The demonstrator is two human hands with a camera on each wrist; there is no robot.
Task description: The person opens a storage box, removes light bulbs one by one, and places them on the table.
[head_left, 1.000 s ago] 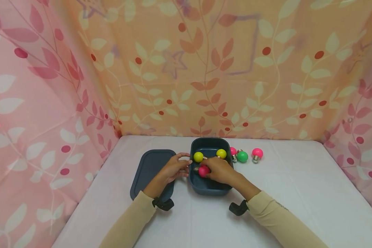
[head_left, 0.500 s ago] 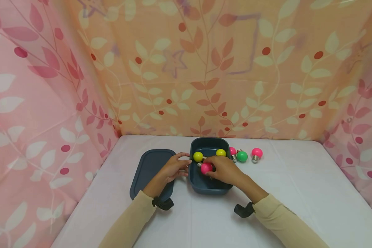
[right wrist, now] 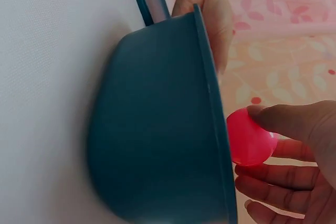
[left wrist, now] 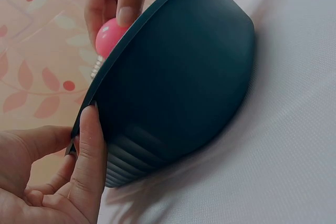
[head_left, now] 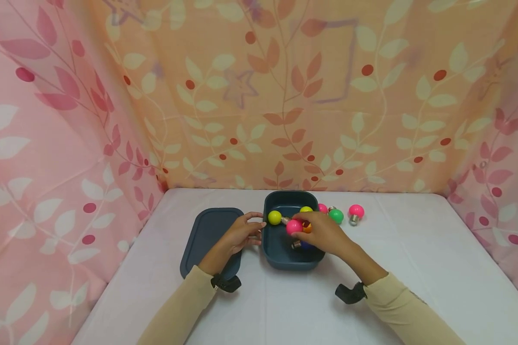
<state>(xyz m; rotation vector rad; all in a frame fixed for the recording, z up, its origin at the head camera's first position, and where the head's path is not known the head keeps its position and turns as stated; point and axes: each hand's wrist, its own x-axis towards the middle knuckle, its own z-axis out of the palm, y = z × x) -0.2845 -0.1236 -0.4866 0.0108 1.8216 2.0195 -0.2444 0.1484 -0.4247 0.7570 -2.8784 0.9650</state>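
Note:
A dark blue-grey storage box (head_left: 285, 262) stands without its lid on the table. Its left rim is held by my left hand (head_left: 243, 233), with fingers on both sides of the edge in the left wrist view. My right hand (head_left: 325, 234) pinches a pink light bulb (head_left: 294, 227) between thumb and fingers, at rim height over the box; its metal base shows in the left wrist view (left wrist: 97, 66). Inside the box lie a yellow bulb (head_left: 274, 217), a second yellow bulb (head_left: 306, 209), an orange bulb (head_left: 307, 228) and a blue bulb (head_left: 304, 245), partly hidden by the right hand.
The matching lid (head_left: 207, 242) lies flat left of the box, under the left forearm. Just right of the box are a pink bulb (head_left: 323, 208), a green bulb (head_left: 336, 216) and another pink bulb (head_left: 356, 211). Patterned cloth (head_left: 259, 96) walls the table in.
The right hand has lifted the pink bulb from low in the box and drawn it rightward and up. The orange and blue bulbs have come into sight. The left hand stays at the rim.

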